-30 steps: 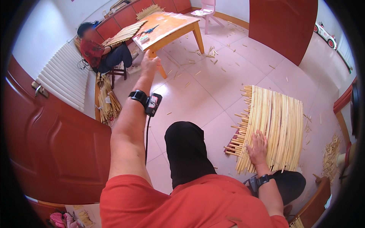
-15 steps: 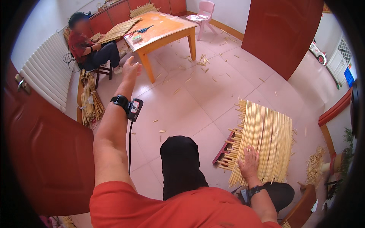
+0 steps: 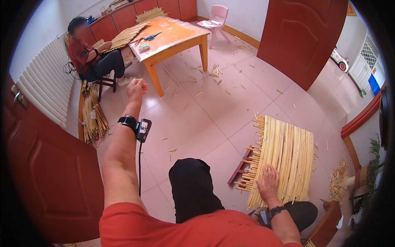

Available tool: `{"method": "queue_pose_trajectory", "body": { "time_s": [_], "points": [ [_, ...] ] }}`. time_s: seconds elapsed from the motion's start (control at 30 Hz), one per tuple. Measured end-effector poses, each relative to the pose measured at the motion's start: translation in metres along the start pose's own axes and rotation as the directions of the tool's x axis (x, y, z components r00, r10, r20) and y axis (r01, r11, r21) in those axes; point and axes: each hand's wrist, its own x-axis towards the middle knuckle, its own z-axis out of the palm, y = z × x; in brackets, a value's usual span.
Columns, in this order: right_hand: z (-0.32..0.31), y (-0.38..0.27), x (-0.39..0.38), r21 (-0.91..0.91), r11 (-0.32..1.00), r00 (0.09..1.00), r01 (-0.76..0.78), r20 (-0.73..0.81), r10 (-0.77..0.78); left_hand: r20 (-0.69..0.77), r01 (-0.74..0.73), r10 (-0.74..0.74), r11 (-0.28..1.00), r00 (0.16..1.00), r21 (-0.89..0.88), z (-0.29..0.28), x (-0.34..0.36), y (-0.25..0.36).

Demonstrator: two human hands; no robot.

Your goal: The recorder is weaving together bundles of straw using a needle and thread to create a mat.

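My left hand (image 3: 136,88) is stretched forward over the floor, short of the table, its fingers curled in; nothing shows in them. A wristband with a small black box (image 3: 143,130) and a cable is strapped on that forearm. My right hand (image 3: 269,182) lies flat, fingers apart, on the near left part of a mat of pale yellow stalks (image 3: 294,154). The stalks lie side by side, and shorter stalk ends stick out along the mat's left edge. Under that edge a dark red wooden piece (image 3: 239,168) shows. My right wrist also wears a black band.
An orange-topped table (image 3: 177,33) holds scissors (image 3: 152,36) and a small box. Beside it a seated person (image 3: 88,53) holds another stalk mat (image 3: 125,36). Stalk bundles (image 3: 94,119) lean near the radiator. Cut bits litter the floor. A pink chair (image 3: 218,17) stands behind.
My left hand has drawn back from the table side, and its stretched fingers have curled in. My right hand stays on the mat. The view has shifted slightly.
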Motion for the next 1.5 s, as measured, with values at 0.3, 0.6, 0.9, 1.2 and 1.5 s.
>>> {"method": "queue_pose_trajectory", "body": {
  "time_s": [0.3,0.6,0.9,1.2,1.5],
  "points": [
    [0.003,0.001,0.001,-0.025,1.000,1.000,-0.015,0.012,0.015,-0.128,-0.038,0.063,0.981,0.990,0.190,-0.003,0.021,-0.004],
    [0.000,-0.001,0.003,-0.028,0.999,0.999,-0.025,0.029,0.026,-0.117,-0.052,0.087,0.960,0.989,0.274,0.003,0.045,-0.018],
    [0.002,-0.001,0.004,-0.025,0.999,0.999,-0.028,0.028,0.029,-0.077,-0.261,0.305,0.899,0.949,0.351,0.005,0.064,-0.028],
    [0.001,-0.002,0.007,-0.002,0.999,0.999,-0.035,0.028,0.035,-0.099,-0.142,0.173,0.955,0.980,0.262,0.000,0.058,-0.027],
    [0.002,-0.003,0.008,0.010,0.999,0.998,-0.042,0.040,0.042,-0.410,0.002,0.242,0.860,0.879,0.511,-0.028,0.058,-0.031]
  ]
}}
